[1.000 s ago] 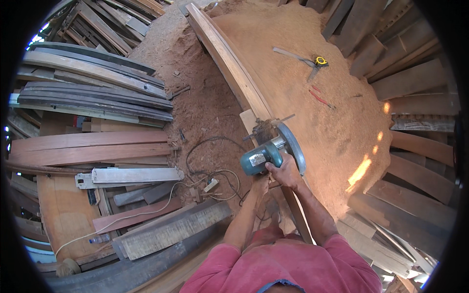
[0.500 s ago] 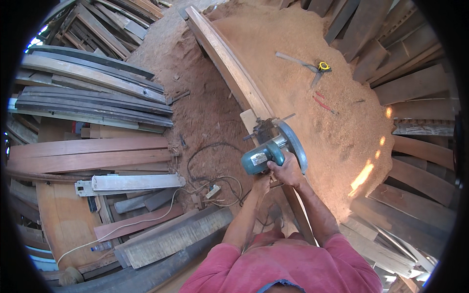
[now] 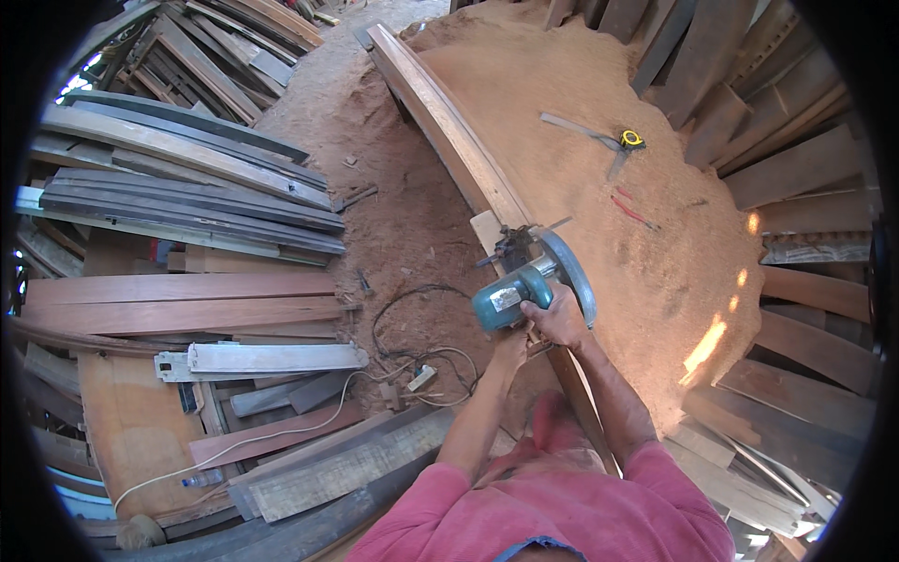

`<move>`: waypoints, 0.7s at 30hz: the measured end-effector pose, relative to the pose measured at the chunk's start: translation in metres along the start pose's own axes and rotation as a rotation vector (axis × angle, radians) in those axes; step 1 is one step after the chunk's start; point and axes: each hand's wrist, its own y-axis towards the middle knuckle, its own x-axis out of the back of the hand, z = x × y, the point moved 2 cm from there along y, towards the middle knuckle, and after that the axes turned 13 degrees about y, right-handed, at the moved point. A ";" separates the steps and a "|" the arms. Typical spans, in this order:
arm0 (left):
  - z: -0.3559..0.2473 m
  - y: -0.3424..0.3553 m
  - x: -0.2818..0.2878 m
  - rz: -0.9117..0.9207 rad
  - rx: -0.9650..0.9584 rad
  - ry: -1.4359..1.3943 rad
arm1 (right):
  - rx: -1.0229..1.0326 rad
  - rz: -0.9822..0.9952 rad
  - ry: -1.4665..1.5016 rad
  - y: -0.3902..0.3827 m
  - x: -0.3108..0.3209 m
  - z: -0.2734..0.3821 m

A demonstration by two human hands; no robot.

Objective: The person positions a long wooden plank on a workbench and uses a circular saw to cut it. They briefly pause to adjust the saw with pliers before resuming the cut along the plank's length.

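Note:
A teal circular saw with a round metal blade guard rests on a long wooden beam. My right hand is wrapped round the saw's rear handle. Close beside it, my left hand is closed at the back underside of the motor body, its fingers mostly hidden. The beam runs away from me to the far upper left, with its near part passing between my forearms. A small pale wood piece lies against the beam's left side, just ahead of the saw.
On the sawdust at right lie a yellow tape measure, a metal square and red-handled pliers. A dark cord loops left of the saw, near a white power socket. Stacked boards line the left; more planks stand at right.
The whole view has shifted slightly. The saw, with both hands on it, appears a little farther forward along the beam. My grip looks the same, and more of my leg shows below.

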 end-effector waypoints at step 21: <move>-0.049 0.029 -0.002 0.040 0.007 0.120 | -0.042 -0.020 -0.047 0.052 -0.007 0.008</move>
